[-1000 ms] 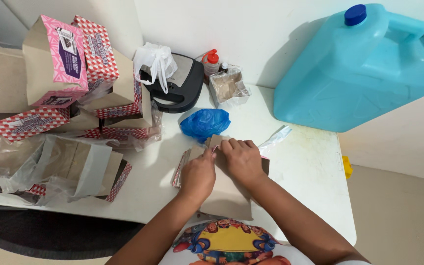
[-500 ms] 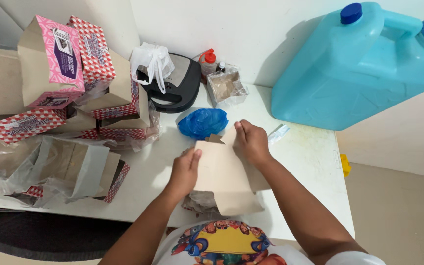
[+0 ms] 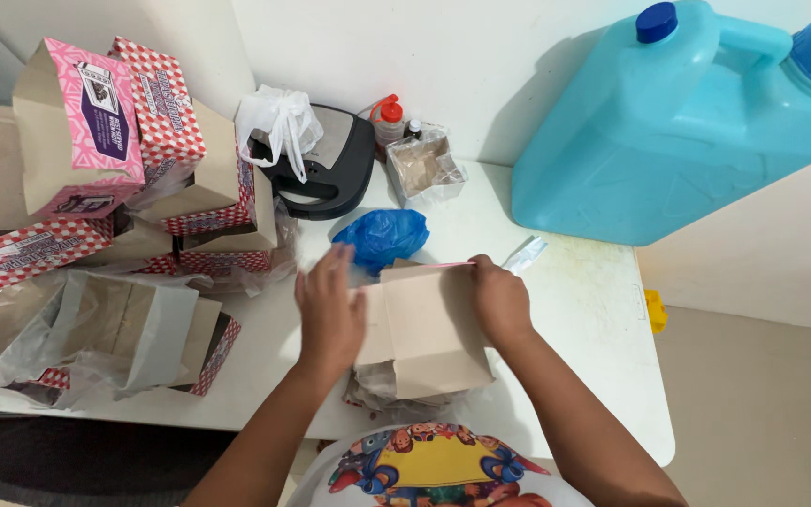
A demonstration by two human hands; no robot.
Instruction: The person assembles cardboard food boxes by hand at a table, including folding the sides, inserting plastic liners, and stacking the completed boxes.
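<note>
While both hands worked at a brown carton (image 3: pixel 421 333) near the table's (image 3: pixel 593 310) front edge, the step in hand looked like the shaping of a flat blank into an open box. The carton stood at about 6 o'clock from the blue bag (image 3: pixel 382 237), over a small heap of wrapped blanks (image 3: pixel 377 390). The left hand (image 3: pixel 330 314) lay against the carton's left side, its fingers together and somewhat blurred, so I cannot tell whether they pinched the flap or only pressed it. The right hand (image 3: pixel 501 300) held the right wall, fingers curled over the top edge and thumb hidden behind the card. The mouth of the carton seemed partly opened (its pink printed rim just showed at 12 o'clock). The next move, by my judgement, called for squaring the walls and tucking the bottom flaps so it would stand like the finished boxes (image 3: pixel 114 141) stacked at 10 o'clock. The big blue jug (image 3: pixel 668 141) sat at 2 o'clock, well apart.
</note>
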